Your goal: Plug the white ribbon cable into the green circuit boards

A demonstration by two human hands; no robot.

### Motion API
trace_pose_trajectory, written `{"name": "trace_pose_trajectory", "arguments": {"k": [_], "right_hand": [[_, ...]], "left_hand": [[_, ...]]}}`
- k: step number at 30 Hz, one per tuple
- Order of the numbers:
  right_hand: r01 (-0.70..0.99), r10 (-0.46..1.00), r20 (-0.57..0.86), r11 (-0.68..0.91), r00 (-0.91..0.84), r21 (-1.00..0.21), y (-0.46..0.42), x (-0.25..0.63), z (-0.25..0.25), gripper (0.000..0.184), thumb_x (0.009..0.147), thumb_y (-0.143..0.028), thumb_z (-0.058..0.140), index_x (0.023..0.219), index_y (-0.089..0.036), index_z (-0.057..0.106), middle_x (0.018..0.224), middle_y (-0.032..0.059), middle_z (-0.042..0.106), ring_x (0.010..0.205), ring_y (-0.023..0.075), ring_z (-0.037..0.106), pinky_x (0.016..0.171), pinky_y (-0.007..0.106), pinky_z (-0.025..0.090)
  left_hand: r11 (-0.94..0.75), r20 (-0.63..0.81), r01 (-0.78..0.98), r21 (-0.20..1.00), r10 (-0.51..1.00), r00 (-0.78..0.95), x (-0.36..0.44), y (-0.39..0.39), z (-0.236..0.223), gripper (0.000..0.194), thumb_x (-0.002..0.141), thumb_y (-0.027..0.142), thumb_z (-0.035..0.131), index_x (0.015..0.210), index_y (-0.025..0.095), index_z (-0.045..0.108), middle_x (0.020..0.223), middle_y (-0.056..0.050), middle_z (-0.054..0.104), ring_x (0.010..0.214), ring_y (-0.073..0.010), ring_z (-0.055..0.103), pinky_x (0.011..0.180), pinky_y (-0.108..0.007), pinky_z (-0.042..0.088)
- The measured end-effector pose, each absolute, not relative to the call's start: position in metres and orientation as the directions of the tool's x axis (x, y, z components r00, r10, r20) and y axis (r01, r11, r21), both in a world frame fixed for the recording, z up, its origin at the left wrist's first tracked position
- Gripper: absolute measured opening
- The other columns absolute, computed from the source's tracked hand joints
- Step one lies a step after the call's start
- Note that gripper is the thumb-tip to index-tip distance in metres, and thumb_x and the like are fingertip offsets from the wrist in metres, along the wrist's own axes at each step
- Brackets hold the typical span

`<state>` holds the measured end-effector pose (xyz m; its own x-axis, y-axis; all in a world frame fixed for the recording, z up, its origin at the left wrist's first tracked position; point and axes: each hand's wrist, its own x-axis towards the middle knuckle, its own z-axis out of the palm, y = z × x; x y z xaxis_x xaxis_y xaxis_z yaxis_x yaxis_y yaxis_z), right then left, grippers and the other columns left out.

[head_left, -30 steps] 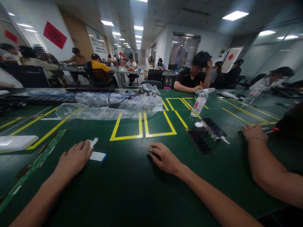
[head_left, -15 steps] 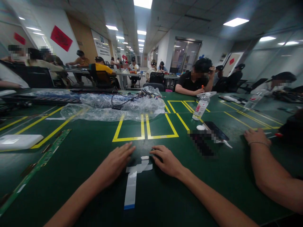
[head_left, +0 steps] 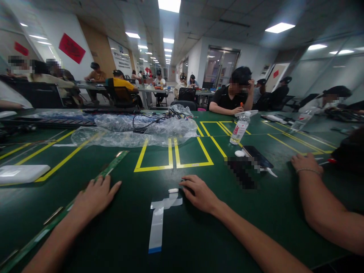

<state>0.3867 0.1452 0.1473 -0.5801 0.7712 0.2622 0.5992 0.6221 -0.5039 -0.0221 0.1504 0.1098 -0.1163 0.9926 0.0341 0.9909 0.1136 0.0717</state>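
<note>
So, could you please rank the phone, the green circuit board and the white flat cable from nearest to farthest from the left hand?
1. Green circuit board: partly hidden beneath the left hand.
2. White flat cable: to that hand's right.
3. Phone: much farther right.

The table (head_left: 119, 235) is dark green, and yellow tape (head_left: 170, 151) makes frames on it. Near the middle lies a flat cable (head_left: 156, 227) with one blue end. To its left, a long board (head_left: 113, 164) lies aslant. Beyond, at far left, is a white case (head_left: 22, 173). Plastic film (head_left: 113, 139) spreads farther back. On the right, a bottle (head_left: 239, 131) stands near a phone (head_left: 258, 157).
</note>
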Motion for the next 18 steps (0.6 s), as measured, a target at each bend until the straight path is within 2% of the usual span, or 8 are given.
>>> {"name": "trace_pose_trajectory", "arguments": {"k": [2, 4, 7, 10, 14, 18], "right_hand": [[0.599, 0.773, 0.276, 0.623, -0.571, -0.504, 0.146, 0.387, 0.146, 0.031, 0.097, -0.021, 0.055, 0.127, -0.02, 0.066, 0.136, 0.0116, 0.061, 0.128, 0.0248, 0.054, 0.109, 0.046, 0.044], [0.601, 0.768, 0.299, 0.633, -0.566, -0.488, 0.146, 0.387, 0.145, 0.034, 0.097, -0.021, 0.055, 0.129, -0.019, 0.064, 0.14, 0.0121, 0.059, 0.131, 0.025, 0.051, 0.11, 0.046, 0.043], [0.611, 0.746, 0.337, 0.665, -0.574, -0.43, 0.148, 0.388, 0.141, 0.041, 0.095, -0.021, 0.056, 0.136, -0.02, 0.059, 0.149, 0.0127, 0.051, 0.14, 0.0265, 0.043, 0.116, 0.049, 0.037], [0.63, 0.733, 0.304, 0.68, -0.609, -0.375, 0.149, 0.388, 0.138, 0.044, 0.096, -0.022, 0.054, 0.14, -0.02, 0.056, 0.152, 0.0129, 0.048, 0.143, 0.0283, 0.04, 0.118, 0.052, 0.033], [0.633, 0.713, 0.22, 0.696, -0.666, -0.339, 0.148, 0.387, 0.138, 0.042, 0.097, -0.022, 0.052, 0.138, -0.02, 0.059, 0.147, 0.0127, 0.054, 0.138, 0.0282, 0.046, 0.116, 0.052, 0.035], [0.641, 0.719, 0.201, 0.688, -0.666, -0.34, 0.146, 0.386, 0.142, 0.044, 0.097, -0.024, 0.053, 0.14, -0.021, 0.056, 0.146, 0.0125, 0.054, 0.137, 0.0284, 0.046, 0.115, 0.053, 0.035]], "left_hand": [[-0.038, -0.025, 0.995, 0.088, 0.999, 0.04, 0.019, 0.146, 0.112, 0.075, 0.1, 0.058, 0.028, 0.151, 0.006, 0.044, 0.158, -0.021, 0.035, 0.146, -0.0424, 0.031, 0.113, -0.064, 0.034], [-0.276, -0.023, 0.95, 0.147, 0.959, 0.283, 0.056, 0.139, 0.116, 0.067, 0.103, 0.055, 0.029, 0.155, 0.015, 0.038, 0.161, -0.012, 0.032, 0.15, -0.034, 0.026, 0.12, -0.058, 0.027], [-0.517, 0.017, 0.827, 0.218, 0.85, 0.527, 0.091, 0.13, 0.121, 0.059, 0.105, 0.053, 0.031, 0.158, 0.025, 0.032, 0.162, -0.005, 0.031, 0.151, -0.0288, 0.024, 0.122, -0.056, 0.024], [-0.599, 0.048, 0.765, 0.236, 0.793, 0.607, 0.101, 0.124, 0.126, 0.057, 0.106, 0.05, 0.035, 0.158, 0.027, 0.03, 0.162, -0.003, 0.03, 0.151, -0.0277, 0.024, 0.123, -0.055, 0.024], [-0.597, 0.017, 0.762, 0.25, 0.79, 0.613, 0.1, 0.119, 0.136, 0.057, 0.106, 0.048, 0.035, 0.159, 0.027, 0.029, 0.162, -0.004, 0.031, 0.151, -0.0272, 0.026, 0.122, -0.055, 0.026], [-0.618, 0.014, 0.752, 0.228, 0.775, 0.632, 0.103, 0.115, 0.14, 0.052, 0.106, 0.048, 0.036, 0.157, 0.036, 0.032, 0.164, -0.002, 0.025, 0.152, -0.0287, 0.024, 0.121, -0.06, 0.025]]}}
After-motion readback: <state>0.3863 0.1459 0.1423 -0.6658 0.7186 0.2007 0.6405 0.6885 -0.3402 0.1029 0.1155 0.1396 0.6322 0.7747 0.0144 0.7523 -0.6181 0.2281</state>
